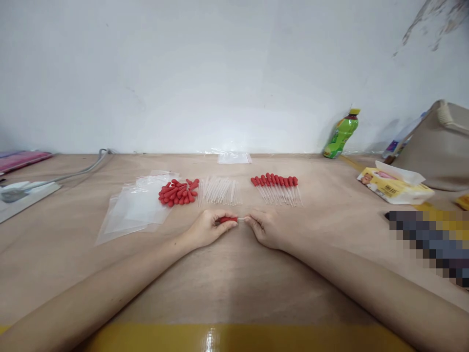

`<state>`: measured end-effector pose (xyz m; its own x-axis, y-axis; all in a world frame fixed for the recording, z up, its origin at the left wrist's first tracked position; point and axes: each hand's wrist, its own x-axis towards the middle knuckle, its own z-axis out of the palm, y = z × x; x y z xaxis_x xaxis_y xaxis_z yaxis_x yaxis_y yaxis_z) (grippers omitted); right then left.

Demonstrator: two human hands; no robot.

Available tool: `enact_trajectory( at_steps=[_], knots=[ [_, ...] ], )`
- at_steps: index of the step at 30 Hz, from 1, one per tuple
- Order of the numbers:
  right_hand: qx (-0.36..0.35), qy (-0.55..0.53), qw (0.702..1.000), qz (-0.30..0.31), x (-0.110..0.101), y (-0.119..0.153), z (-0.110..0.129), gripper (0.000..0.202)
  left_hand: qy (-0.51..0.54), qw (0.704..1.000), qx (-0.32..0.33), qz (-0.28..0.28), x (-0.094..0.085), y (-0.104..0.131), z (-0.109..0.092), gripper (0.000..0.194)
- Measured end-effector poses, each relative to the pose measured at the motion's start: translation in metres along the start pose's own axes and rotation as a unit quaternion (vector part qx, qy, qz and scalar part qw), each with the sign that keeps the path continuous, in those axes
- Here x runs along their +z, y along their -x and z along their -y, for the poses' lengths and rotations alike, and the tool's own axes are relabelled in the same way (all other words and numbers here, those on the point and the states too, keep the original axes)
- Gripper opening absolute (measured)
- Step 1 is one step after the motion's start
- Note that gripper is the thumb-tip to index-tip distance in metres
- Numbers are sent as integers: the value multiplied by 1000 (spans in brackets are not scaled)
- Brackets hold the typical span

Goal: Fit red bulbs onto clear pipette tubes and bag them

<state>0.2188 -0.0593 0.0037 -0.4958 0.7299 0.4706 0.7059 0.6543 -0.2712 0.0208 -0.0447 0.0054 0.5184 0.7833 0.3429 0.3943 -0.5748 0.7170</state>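
Pinching a red bulb (229, 220) in the left hand (207, 229) and a thin clear tube (241, 219) in the right hand (266, 229). Held end to end between both hands, in front and to the right of the loose bulb pile (178, 192).

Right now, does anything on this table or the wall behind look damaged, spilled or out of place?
The wall has a ragged dark patch at upper right, perhaps peeling or staining. The green bottle looks tilted, though lens distortion may explain that. No spill shows on the table; the loose red bulbs lie heaped.
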Motion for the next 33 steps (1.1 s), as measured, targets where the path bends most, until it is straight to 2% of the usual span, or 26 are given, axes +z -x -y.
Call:
enact_trajectory(
  at_steps=[5, 9, 12, 15, 19, 20, 22, 24, 27, 30, 33],
  knots=[
    [47, -54, 996, 55, 1, -4, 1, 28, -19, 1000, 7, 14, 0, 0, 2, 20],
    [62, -91, 991, 74, -1, -5, 1, 27, -41, 999, 22, 21, -2, -1, 4, 20],
    [46, -86, 991, 92, -9, -5, 5, 25, -73, 997, 37, 11, -5, -2, 5, 18],
    [58, -86, 987, 124, -24, -6, 7, 18, -80, 997, 21, 2, -6, -4, 6, 24],
    [164, -180, 957, 161, -44, -11, -12, 17, -83, 996, -11, -13, -6, -6, 6, 33],
    [199, -214, 943, 157, -47, -14, -20, 19, -89, 996, -12, -7, -6, -7, 6, 31],
    [272, -237, 926, 112, -50, -21, -38, 22, -102, 995, -8, 7, -6, -7, 5, 25],
    [316, -192, 927, 63, -49, -30, -52, 25, -112, 994, 2, 15, -7, -8, 4, 22],
    [333, -70, 940, 11, -39, -44, -57, 26, -113, 993, 13, 18, -7, -7, 3, 20],
    [327, 27, 944, 13, -23, -57, -50, 26, -111, 994, 16, 20, -8, -7, 3, 20],
    [338, 101, 935, 29, -8, -66, -45, 25, -113, 993, 17, 20, -8, -6, 3, 19]
  ],
)
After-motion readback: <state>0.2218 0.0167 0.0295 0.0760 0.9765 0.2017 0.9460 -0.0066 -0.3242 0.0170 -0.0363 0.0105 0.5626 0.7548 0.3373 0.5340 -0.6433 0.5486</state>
